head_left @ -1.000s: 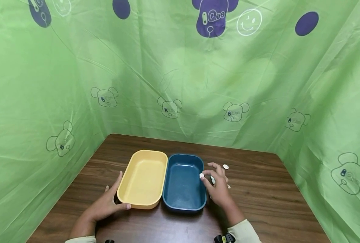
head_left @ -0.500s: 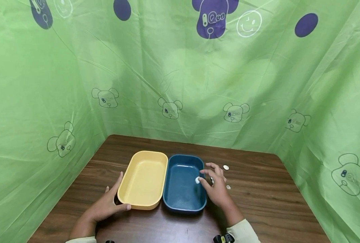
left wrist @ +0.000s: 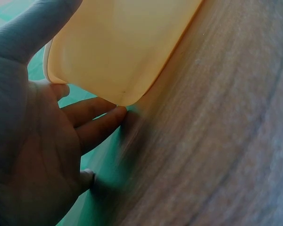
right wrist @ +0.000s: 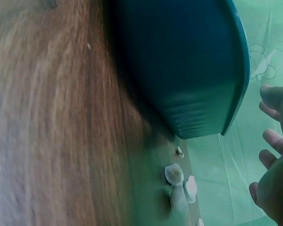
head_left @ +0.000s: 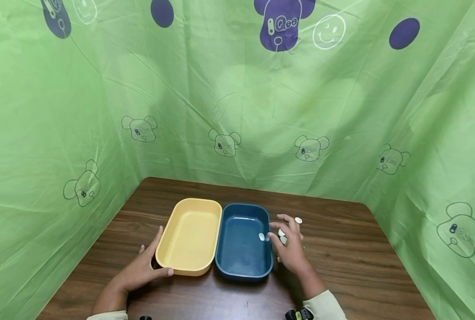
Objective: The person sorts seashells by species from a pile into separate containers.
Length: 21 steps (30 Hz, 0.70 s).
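With the middle of the head view as the clock's hub, a creased green cloth (head_left: pixel 245 95) rises behind and along both sides of a brown wood-grained table (head_left: pixel 349 253), which lies at six o'clock. Printed on the cloth, a purple animal head (head_left: pixel 270 35) cut by the top edge sits between twelve and one, with a white winking face (head_left: pixel 328 31) just past one. Purple ovals stand at eleven (head_left: pixel 162 13) and two (head_left: pixel 404 33); a longer purple shape (head_left: pixel 57 20) is at ten. Thin-lined, round-eared heads include one near nine (head_left: pixel 87 186), one at three (head_left: pixel 391 160) and one between three and four (head_left: pixel 463 231).
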Tool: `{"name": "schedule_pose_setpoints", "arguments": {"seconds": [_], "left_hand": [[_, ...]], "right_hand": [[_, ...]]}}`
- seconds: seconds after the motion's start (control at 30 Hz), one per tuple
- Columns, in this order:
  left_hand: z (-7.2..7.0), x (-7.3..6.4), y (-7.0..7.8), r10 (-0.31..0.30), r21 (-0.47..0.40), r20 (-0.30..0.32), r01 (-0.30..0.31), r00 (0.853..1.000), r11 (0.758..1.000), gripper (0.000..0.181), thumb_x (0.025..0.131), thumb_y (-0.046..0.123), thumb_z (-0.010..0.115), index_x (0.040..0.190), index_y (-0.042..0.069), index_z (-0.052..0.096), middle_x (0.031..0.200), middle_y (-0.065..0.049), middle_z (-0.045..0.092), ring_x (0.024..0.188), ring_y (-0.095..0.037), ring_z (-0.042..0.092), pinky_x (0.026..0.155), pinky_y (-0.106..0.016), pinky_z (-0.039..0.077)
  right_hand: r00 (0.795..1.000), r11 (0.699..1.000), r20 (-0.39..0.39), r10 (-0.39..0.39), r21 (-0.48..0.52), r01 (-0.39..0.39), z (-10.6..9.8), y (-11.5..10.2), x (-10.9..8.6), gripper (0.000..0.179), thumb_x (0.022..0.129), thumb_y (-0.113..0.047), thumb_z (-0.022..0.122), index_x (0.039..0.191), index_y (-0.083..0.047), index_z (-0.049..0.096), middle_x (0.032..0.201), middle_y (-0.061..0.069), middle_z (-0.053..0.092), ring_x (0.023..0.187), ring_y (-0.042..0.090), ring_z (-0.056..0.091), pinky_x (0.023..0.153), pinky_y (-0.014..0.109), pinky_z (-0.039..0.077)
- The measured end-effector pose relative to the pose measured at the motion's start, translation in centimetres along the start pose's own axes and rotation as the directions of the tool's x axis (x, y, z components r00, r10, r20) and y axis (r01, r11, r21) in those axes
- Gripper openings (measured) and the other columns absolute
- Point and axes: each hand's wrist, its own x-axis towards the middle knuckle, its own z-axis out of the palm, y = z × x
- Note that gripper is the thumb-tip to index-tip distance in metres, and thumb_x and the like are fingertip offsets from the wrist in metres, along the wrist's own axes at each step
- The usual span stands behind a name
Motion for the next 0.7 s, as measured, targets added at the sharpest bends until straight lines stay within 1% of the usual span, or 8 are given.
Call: {"name": "schedule_pose_setpoints", "arguments": {"seconds": [0.1, 0.17, 0.23, 0.27, 0.33, 0.4, 0.5, 0.7], "left_hand": [[-0.1, 0.1, 0.1, 0.009, -0.001, 0.001, -0.009, 1.000, 1.000, 0.132, 0.083, 0.029, 0.092, 0.178, 0.015, 0.001, 0.178, -0.034, 0.013, 0.157, -0.062, 0.021, 0.120, -0.092, -0.005], [-0.1, 0.1, 0.1, 0.018, -0.004, -0.002, -0.018, 1.000, 1.000, 0.131, 0.083, 0.028, 0.092, 0.178, 0.015, 0.002, 0.178, -0.034, 0.014, 0.157, -0.063, 0.022, 0.120, -0.092, -0.005], [-0.2, 0.1, 0.1, 0.021, -0.005, -0.006, -0.021, 1.000, 1.000, 0.131, 0.082, 0.027, 0.092, 0.178, 0.015, 0.002, 0.178, -0.034, 0.015, 0.157, -0.063, 0.024, 0.120, -0.092, -0.005], [-0.2, 0.1, 0.2, 0.020, -0.004, -0.007, -0.020, 1.000, 1.000, 0.131, 0.082, 0.027, 0.092, 0.178, 0.015, 0.003, 0.178, -0.034, 0.016, 0.157, -0.063, 0.025, 0.120, -0.092, -0.005], [-0.2, 0.0, 0.2, 0.019, 0.002, -0.010, -0.019, 1.000, 1.000, 0.131, 0.082, 0.027, 0.092, 0.178, 0.015, 0.003, 0.178, -0.034, 0.017, 0.156, -0.063, 0.027, 0.120, -0.092, -0.004], [-0.2, 0.0, 0.1, 0.018, 0.006, -0.010, -0.018, 1.000, 1.000, 0.131, 0.082, 0.028, 0.092, 0.178, 0.014, 0.003, 0.178, -0.034, 0.018, 0.156, -0.063, 0.027, 0.120, -0.092, -0.003], [-0.1, 0.1, 0.1, 0.018, 0.006, -0.010, -0.018, 1.000, 1.000, 0.131, 0.082, 0.028, 0.092, 0.178, 0.013, 0.003, 0.178, -0.034, 0.017, 0.157, -0.063, 0.026, 0.119, -0.093, -0.003], [-0.2, 0.1, 0.1, 0.015, -0.008, -0.010, -0.015, 1.000, 1.000, 0.131, 0.082, 0.027, 0.092, 0.178, 0.014, 0.003, 0.178, -0.034, 0.016, 0.158, -0.063, 0.022, 0.120, -0.092, -0.006]], "right_hand": [[0.999, 1.000, -0.031, -0.014, -0.005, 0.014, -0.2, 0.5, 0.0, 0.026, 0.094, -0.003, 0.082, 0.120, -0.006, 0.079, 0.149, 0.021, 0.058, 0.139, 0.041, 0.049, 0.100, 0.052, 0.038], [0.999, 1.000, -0.038, -0.011, -0.006, 0.011, -0.3, 0.8, 0.0, 0.026, 0.094, -0.002, 0.082, 0.120, -0.005, 0.078, 0.149, 0.021, 0.058, 0.137, 0.039, 0.049, 0.096, 0.048, 0.048], [0.999, 1.000, -0.037, 0.004, 0.003, -0.003, -0.6, 1.2, 0.0, 0.026, 0.095, -0.002, 0.082, 0.121, -0.004, 0.078, 0.149, 0.020, 0.057, 0.138, 0.039, 0.048, 0.096, 0.048, 0.048], [0.999, 1.000, -0.036, 0.009, 0.008, -0.008, -0.7, 1.4, 0.0, 0.026, 0.095, -0.002, 0.082, 0.121, -0.005, 0.078, 0.149, 0.021, 0.057, 0.139, 0.040, 0.046, 0.099, 0.052, 0.045], [0.999, 1.000, -0.034, 0.017, 0.016, -0.017, -1.1, 1.8, 0.0, 0.026, 0.095, -0.003, 0.082, 0.121, -0.006, 0.078, 0.149, 0.022, 0.057, 0.141, 0.044, 0.044, 0.102, 0.060, 0.036], [0.999, 0.999, -0.034, 0.032, 0.020, -0.032, -1.4, 2.1, 0.0, 0.026, 0.095, -0.003, 0.081, 0.121, -0.008, 0.078, 0.149, 0.023, 0.056, 0.143, 0.046, 0.042, 0.101, 0.060, 0.028], [0.997, 0.998, -0.037, 0.061, 0.015, -0.060, -1.8, 2.7, 0.0, 0.027, 0.095, -0.002, 0.082, 0.121, -0.008, 0.078, 0.150, 0.023, 0.055, 0.145, 0.047, 0.040, 0.103, 0.064, 0.027], [0.991, 0.993, -0.060, 0.118, -0.002, -0.119, -1.9, 3.7, 0.1, 0.031, 0.092, -0.003, 0.084, 0.122, -0.005, 0.077, 0.151, 0.024, 0.053, 0.146, 0.047, 0.038, 0.104, 0.061, 0.028]]}}
